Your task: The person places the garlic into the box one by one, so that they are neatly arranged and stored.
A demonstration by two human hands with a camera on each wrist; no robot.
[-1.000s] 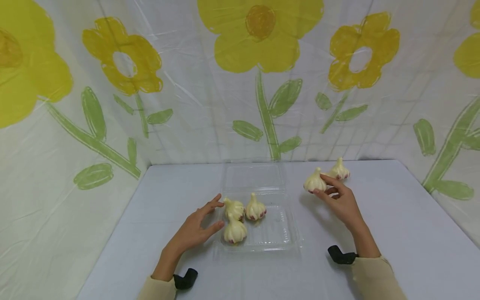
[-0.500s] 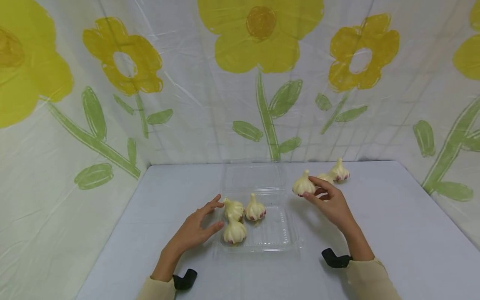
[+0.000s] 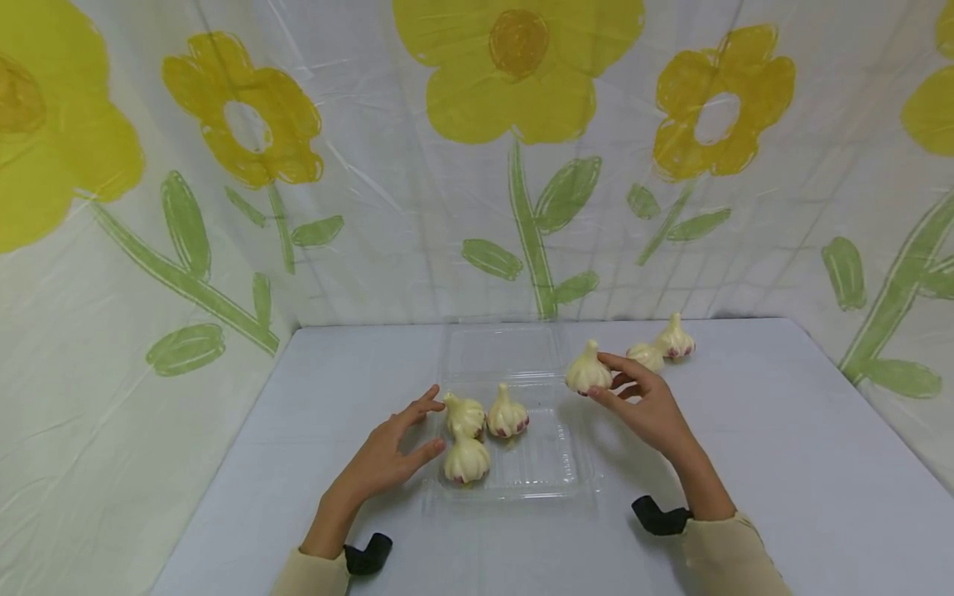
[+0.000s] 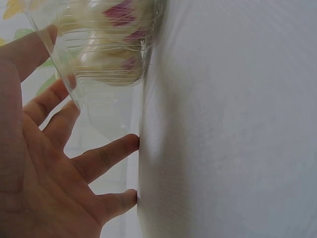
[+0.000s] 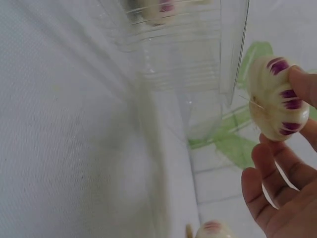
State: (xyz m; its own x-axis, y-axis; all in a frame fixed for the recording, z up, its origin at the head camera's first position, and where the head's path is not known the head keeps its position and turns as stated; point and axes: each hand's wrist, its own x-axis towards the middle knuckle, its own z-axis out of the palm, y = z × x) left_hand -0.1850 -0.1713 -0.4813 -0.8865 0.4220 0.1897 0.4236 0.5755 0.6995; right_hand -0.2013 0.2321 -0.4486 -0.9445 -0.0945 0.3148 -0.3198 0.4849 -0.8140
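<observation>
From where I'm standing, the right hand (image 3: 647, 410) is pinching a garlic bulb (image 3: 589, 370) between thumb and fingertips, neck up, off the table (image 3: 298, 414). To the left of that grip and nearer the person, a clear box (image 3: 547, 447) is sitting, its lid (image 3: 505, 352) lying back on the far side. Three more bulbs (image 3: 508, 414) are crowding the box's left part, leaving bare floor on the side nearest the grip. Past them, the left hand (image 3: 391, 451) is gripping nothing; its fingers are spreading, some fingertips apparently touching the rim. Just beyond the grip to the right, two other bulbs (image 3: 676, 338) are waiting. As I judge it, doing this well is a matter of pinching the slick-looking bulb lightly but securely, clearing the rim, and steadying the flimsy box without bending it.
</observation>
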